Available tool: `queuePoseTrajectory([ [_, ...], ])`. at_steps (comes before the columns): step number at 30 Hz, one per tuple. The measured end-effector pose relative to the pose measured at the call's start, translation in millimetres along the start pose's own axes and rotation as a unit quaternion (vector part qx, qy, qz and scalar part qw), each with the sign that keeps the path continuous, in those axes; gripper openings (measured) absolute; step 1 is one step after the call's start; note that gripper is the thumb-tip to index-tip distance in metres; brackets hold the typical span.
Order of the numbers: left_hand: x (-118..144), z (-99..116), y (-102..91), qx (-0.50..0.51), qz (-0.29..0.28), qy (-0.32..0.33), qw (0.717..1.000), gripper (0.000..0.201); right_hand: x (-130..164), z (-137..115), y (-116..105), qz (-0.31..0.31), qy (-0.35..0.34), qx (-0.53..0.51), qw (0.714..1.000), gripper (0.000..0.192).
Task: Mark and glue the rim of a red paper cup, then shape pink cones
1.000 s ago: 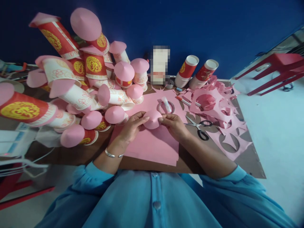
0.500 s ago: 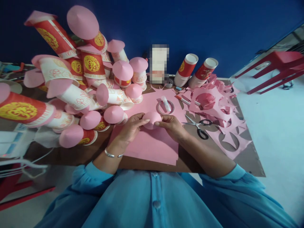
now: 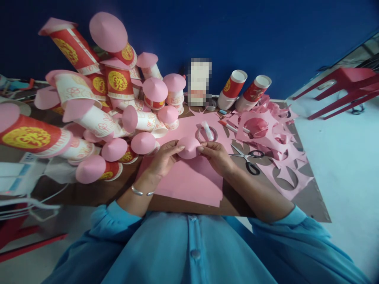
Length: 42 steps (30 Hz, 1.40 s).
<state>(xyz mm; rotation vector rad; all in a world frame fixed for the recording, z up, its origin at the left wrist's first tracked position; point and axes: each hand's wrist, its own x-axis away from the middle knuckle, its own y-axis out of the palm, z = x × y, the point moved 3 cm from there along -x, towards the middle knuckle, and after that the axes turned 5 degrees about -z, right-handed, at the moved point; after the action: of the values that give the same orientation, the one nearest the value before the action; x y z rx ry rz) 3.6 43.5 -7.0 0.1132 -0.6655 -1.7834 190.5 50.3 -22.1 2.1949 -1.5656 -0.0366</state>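
Observation:
Both of my hands hold a small pink paper cone (image 3: 188,147) just above a stack of pink paper sheets (image 3: 189,181). My left hand (image 3: 164,158) pinches its left side with thumb and fingers. My right hand (image 3: 215,156) grips its right edge. A glue stick (image 3: 207,130) lies across a tape ring (image 3: 201,138) just beyond the cone. Black-handled scissors (image 3: 247,159) lie to the right of my right hand.
A big pile of red and white paper cups with pink cone lids (image 3: 97,110) fills the left of the brown table (image 3: 97,193). Two red cup stacks (image 3: 244,92) lean at the back. Pink paper offcuts (image 3: 275,146) and a pen (image 3: 229,126) cover the right. A red stool (image 3: 343,86) stands at far right.
The fingers have shifted slightly on the cone, which stays in the same place over the pink sheets. Nothing else has moved.

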Motion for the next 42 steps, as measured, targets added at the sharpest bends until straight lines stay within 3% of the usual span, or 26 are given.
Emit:
queuePoseTrajectory([
  [7,0,-2,-2.8,0.012,0.005,-0.011,1.0,0.025,1,-4,2,-0.005,-0.02,0.01,1.0,0.043],
  [16,1,0,0.1,0.033,0.006,-0.013,0.999,0.028,-5,6,-4,0.014,0.001,-0.062,0.998,0.059],
  [28,3,-1,-3.5,-0.004,0.052,-0.036,0.998,0.039,3,0,-2,0.004,-0.039,0.033,0.999,0.045],
  [37,2,0,-1.7,-0.003,0.057,-0.03,0.998,0.04,-2,6,2,0.011,-0.002,-0.045,0.999,0.061],
  [42,1,-3,-5.5,-0.047,0.049,-0.02,0.997,0.04,-1,6,3,-0.022,0.019,-0.029,0.999,0.05],
])
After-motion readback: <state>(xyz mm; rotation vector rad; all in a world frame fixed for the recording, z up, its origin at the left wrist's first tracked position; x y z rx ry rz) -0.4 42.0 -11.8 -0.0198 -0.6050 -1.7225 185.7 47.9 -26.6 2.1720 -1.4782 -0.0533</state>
